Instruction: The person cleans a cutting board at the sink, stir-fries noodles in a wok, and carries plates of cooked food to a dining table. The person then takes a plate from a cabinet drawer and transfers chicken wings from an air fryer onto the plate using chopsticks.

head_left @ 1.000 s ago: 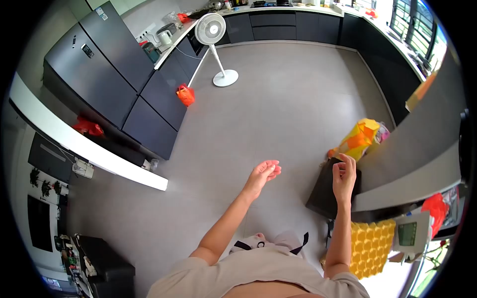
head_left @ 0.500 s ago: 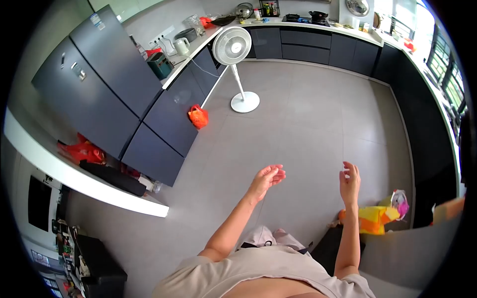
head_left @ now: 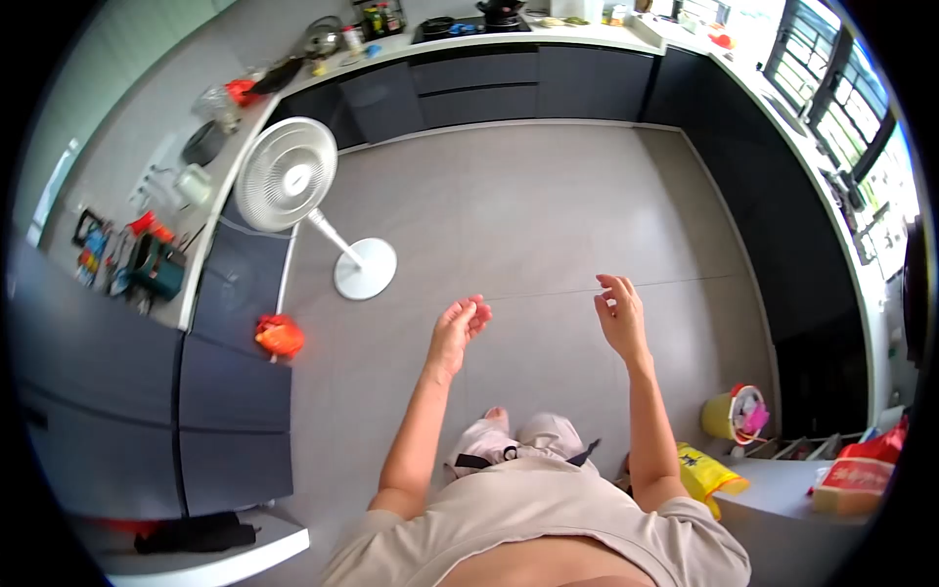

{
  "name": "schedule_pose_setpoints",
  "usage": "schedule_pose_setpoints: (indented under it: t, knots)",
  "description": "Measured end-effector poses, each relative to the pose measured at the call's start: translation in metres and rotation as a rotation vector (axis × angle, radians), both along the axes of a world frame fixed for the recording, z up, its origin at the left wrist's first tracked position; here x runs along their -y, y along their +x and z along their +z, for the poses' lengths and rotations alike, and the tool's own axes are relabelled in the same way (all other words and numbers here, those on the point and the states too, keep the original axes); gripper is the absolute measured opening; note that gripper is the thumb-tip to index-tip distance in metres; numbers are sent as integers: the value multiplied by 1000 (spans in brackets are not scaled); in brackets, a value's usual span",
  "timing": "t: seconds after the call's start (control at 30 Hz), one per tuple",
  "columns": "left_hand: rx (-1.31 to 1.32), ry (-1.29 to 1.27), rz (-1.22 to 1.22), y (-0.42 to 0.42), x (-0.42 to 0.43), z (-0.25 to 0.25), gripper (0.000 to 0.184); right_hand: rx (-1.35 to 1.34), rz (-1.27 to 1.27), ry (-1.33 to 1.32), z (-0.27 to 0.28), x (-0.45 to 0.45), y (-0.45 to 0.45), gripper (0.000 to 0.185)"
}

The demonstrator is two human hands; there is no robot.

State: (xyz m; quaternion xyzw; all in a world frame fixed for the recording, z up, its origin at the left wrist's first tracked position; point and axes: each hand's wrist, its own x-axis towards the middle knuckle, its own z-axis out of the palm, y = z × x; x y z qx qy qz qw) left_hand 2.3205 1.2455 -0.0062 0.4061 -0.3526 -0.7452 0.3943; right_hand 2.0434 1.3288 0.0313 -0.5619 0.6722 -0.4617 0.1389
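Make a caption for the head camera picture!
Left hand and right hand above the grey floor, white fan standing beyond.

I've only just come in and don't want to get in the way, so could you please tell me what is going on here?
A person stands in a kitchen, left hand and right hand held out over the grey floor, with nothing visible in either grip. A white fan stands ahead on the left, untouched, and an orange bag sits nearer on that side.
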Motion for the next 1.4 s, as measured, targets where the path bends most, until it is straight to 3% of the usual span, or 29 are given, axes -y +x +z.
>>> schedule_pose_setpoints:
  t: [0.07, 0.17, 0.33, 0.43, 0.6, 0.73, 0.9, 1.0, 1.13, 1.27, 1.4]
  knots:
    - [12, -27, -65, -46, 64, 16, 24, -5, -73, 8, 2, 42, -43, 31]
    - [-61, 3, -195, -113, 171, 1, 24, 16, -200, 8, -21, 117, -113, 29]
    - [7, 25, -208, -227, 343, -25, 23, -5, -306, 94, -51, 263, -235, 27]
    - [-16, 79, -162, -286, 445, -27, 23, -78, -280, 25, -62, 376, -312, 26]
    - [-91, 59, -105, -349, 608, -15, 23, 25, -151, 47, -19, 575, -373, 26]
    - [-61, 93, 2, -412, 744, -35, 21, 13, -36, 48, -20, 732, -427, 28]
    - [-20, 129, -54, -508, 928, -54, 22, -110, 5, 35, -42, 906, -517, 30]
    - [-46, 104, -88, -580, 1021, -45, 23, 56, -39, 57, -39, 985, -566, 31]
    - [4, 96, -139, -674, 1145, -36, 25, 55, -85, 108, -37, 1080, -655, 30]
    - [61, 98, -135, -763, 1262, -57, 28, 196, -204, 130, -79, 1193, -746, 30]
    - [44, 81, -30, -846, 1389, -93, 34, 340, -128, 200, -124, 1329, -826, 34]
